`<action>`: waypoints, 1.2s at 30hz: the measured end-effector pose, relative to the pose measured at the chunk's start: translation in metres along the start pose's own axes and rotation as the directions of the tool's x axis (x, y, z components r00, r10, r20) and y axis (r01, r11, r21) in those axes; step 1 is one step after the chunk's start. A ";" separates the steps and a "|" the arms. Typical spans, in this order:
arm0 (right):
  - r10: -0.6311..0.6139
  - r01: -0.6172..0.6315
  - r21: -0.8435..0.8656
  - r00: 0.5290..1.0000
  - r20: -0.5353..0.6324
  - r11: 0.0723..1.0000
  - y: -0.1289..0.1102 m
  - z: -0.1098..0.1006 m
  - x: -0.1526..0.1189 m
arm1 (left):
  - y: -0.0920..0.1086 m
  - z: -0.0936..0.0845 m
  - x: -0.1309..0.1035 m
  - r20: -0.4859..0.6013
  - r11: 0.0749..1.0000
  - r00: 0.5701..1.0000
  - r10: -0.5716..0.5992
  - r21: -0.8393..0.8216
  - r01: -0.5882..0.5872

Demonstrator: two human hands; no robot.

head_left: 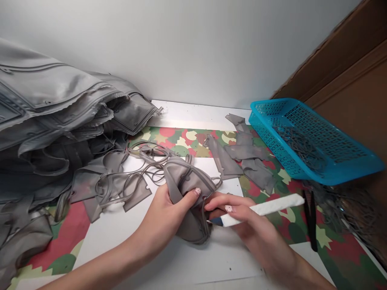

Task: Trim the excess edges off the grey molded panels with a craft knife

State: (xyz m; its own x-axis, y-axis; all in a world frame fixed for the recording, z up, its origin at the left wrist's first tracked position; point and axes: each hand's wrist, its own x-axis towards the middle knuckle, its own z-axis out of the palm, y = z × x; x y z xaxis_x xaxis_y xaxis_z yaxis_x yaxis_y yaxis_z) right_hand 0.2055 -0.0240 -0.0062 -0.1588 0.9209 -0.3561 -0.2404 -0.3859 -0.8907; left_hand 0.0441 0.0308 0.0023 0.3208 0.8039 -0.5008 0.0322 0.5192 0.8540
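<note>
My left hand (172,209) is closed on a folded grey rubber sheet (193,179) with moulded ridges, its thumb pressed on top. My right hand (244,217) grips a slim pointed tool (278,204) with a white-wrapped handle and a dark blue part near its tip. The tip points left, close to the sheet's right edge; whether it touches cannot be made out. The right fingertips are also at that edge, beside a thin grey strip. Left of the sheet lie looped grey rubber strips (133,177), partly over flat grey pieces.
A large stack of grey moulded sheets (60,92) fills the left side. Flat grey offcuts (225,159) lie at the back right. A blue basket (332,177) with thin grey strips stands at the right, near black scissors or tweezers (311,221). Brown cardboard (353,72) rises behind.
</note>
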 end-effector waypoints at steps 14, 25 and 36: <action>-0.216 0.206 -0.105 0.972 -0.095 0.973 0.006 0.000 0.003 | -0.001 0.002 -0.002 0.078 0.996 0.995 -0.057 -0.065 0.062; -0.462 0.422 -0.289 0.883 -0.085 0.859 0.009 -0.001 -0.003 | -0.007 0.002 -0.011 0.137 0.960 0.954 -0.265 -0.058 0.275; -0.390 0.368 -0.225 0.918 -0.063 0.902 0.008 0.007 -0.006 | -0.005 0.010 -0.012 0.234 0.914 0.912 -0.336 -0.151 0.376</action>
State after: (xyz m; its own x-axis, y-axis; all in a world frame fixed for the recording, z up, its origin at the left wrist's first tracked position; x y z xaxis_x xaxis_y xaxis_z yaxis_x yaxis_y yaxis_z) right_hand 0.1978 -0.0328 -0.0092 0.0086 1.0000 0.0027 -0.0601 0.0033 -0.9982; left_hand 0.0497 0.0153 0.0057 0.5033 0.4910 -0.7111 0.0074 0.8204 0.5717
